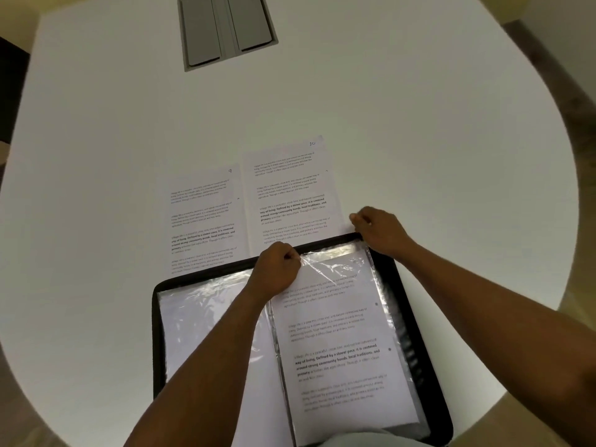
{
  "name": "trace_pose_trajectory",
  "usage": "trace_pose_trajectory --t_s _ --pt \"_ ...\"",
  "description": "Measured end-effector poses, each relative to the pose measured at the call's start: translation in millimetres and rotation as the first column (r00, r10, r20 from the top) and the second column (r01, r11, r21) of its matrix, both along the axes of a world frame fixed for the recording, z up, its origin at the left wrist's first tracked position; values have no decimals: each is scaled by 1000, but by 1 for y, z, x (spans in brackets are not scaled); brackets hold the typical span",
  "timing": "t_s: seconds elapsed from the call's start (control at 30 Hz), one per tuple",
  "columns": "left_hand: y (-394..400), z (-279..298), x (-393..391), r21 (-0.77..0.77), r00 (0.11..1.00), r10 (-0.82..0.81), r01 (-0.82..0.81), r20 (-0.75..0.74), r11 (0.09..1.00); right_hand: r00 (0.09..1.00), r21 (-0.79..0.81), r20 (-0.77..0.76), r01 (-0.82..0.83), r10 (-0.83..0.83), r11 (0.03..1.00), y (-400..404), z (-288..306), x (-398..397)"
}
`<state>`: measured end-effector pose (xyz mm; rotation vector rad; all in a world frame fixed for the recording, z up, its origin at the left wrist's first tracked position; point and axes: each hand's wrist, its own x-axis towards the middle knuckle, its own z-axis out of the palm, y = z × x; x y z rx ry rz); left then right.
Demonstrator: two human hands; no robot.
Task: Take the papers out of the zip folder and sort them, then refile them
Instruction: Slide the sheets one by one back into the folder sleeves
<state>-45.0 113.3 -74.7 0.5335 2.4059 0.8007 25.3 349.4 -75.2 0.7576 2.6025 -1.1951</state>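
I see the white table (419, 124), then the open zip folder (416, 321) at six o'clock. Two loose papers (287, 191) lie at its twelve o'clock. My left hand (279, 269) pinches the plastic sleeve (325, 262); my right hand (379, 230), fingers curled, grips the folder's one o'clock corner.

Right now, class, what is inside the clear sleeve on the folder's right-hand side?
The clear sleeve holds a printed sheet of text paragraphs, one in bold. The left hand pinches its top edge. Any sheets behind the front one are covered.
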Motion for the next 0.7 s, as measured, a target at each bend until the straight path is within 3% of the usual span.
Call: trace_pose_trajectory --t_s 0.1,0.27,0.37,0.57,0.7 --pt "-2 4 5 -3 1000 11 -11 -5 1000 994 -63 37 104 -101 993 -7 -6 34" --pt "-7 12 16 12 998 67 -67 -13 998 984 -84 175 -27 41 996 -26 -2 72" --pt "-16 18 27 46 996 91 -91 4 995 973 -220 205 -61 108 974 -35 2 91" --pt "-33 35 72 39 997 76 -75 -26 996 996 -547 91 47 4 836 -57 41 103" --pt "-43 58 107 146 995 57 -69 82 987 996 -754 77 91 -50 651 -82 55 97"
